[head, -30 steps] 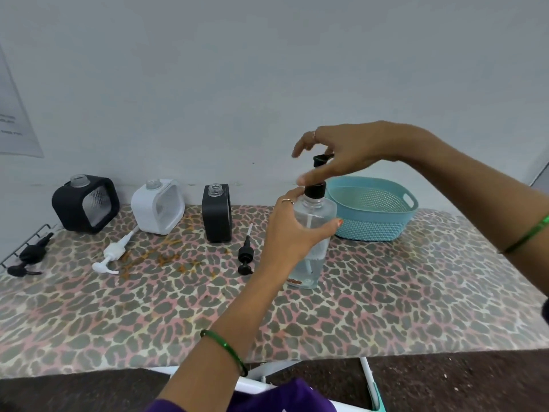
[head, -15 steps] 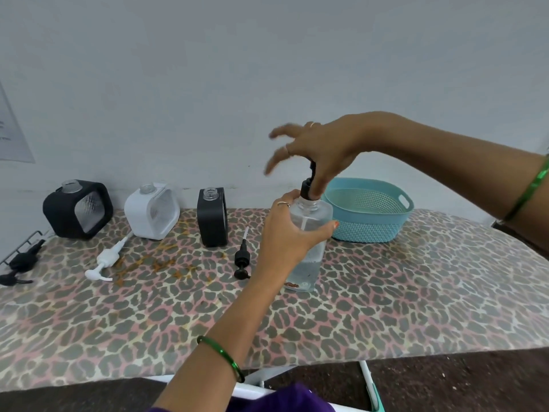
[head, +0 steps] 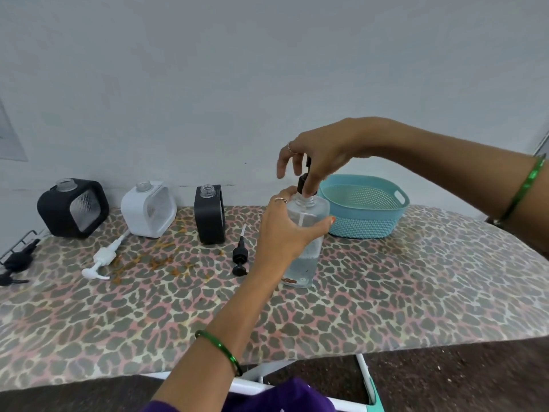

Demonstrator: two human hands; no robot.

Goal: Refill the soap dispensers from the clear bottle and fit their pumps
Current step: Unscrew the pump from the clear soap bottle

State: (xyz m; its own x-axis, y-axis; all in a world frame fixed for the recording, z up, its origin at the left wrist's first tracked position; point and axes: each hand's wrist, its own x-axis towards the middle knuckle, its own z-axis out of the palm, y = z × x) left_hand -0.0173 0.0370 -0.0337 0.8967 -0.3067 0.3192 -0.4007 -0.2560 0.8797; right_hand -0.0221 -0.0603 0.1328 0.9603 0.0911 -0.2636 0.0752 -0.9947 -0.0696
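The clear bottle [head: 309, 254] stands upright mid-table with a little liquid at its bottom. My left hand [head: 285, 230] grips its upper body. My right hand [head: 320, 153] pinches the bottle's black pump [head: 303, 183] from above; the pump collar sits just above the neck. Three open dispensers stand at the back left: a black one [head: 72, 208], a white one [head: 148, 208] and a narrow black one [head: 209, 214]. Loose pumps lie before them: a white pump [head: 101, 258], a black pump [head: 240, 255] and black pumps [head: 16, 263] at the far left edge.
A teal perforated basket [head: 364, 215] stands right behind the bottle. The table [head: 416, 292] has a leopard-print cover with orange stains near the white pump. A wall runs along the table's back edge. Dark floor lies below the front edge.
My right hand has shifted its fingers on the black pump, closing from a spread pose to a pinch on the collar. The left hand keeps hold of the bottle. The camera has shifted slightly.
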